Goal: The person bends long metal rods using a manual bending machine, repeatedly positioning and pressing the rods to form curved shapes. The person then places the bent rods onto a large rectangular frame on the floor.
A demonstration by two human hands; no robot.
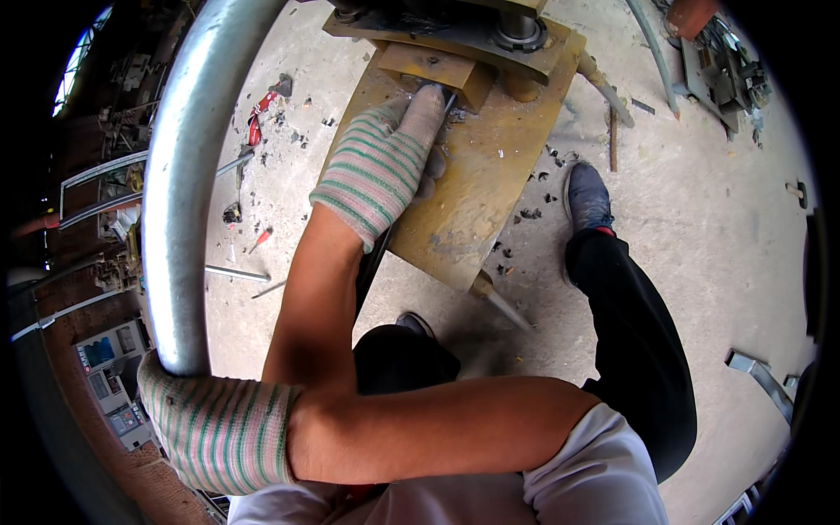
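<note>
My left hand (381,162), in a striped knit glove, is at the yellow metal block (437,70) of a press. Its thumb points at the gap under the block, where a thin metal edge shows. The fingers curl round a long dark bar (374,271) that runs back beside my forearm; its far end is hidden by the glove. My right hand (214,429), gloved the same way, crosses over my left forearm. It is wrapped round the lower end of a thick silvery metal pipe (179,192), which rises past the left of the press.
The yellow base plate (472,219) stands on rod-like legs near my shoe (588,197). Dark scraps (529,213), a red-handled tool (258,114) and metal pieces lie on the concrete floor. A control panel (114,381) is at left, a bent metal tube (761,381) at right.
</note>
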